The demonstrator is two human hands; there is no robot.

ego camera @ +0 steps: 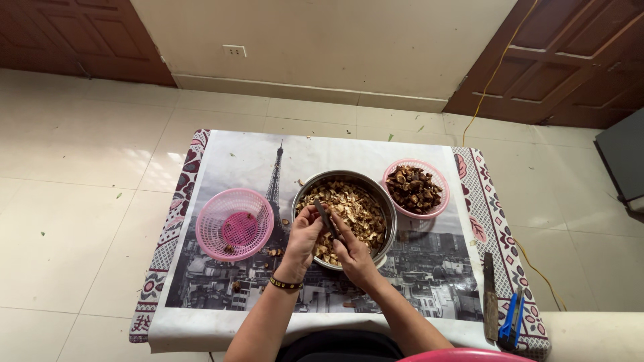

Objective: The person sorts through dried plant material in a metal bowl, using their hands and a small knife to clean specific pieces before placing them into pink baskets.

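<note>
My left hand [303, 236] and my right hand [351, 252] meet over the near rim of a steel bowl [384, 200] full of pale dried peelings. The right hand grips a small dark knife [327, 218] with its blade pointing up toward the left fingers. The left hand pinches a small brown piece against the blade; the piece is mostly hidden. A dark beaded bracelet [286, 284] circles my left wrist.
A pink basket [234, 224], nearly bare, stands left of the bowl. Another pink basket [415, 188] with dark brown pieces stands at the right. A large knife [490, 296] and a blue tool [511, 320] lie on the mat [235, 161]. Scraps dot the floor.
</note>
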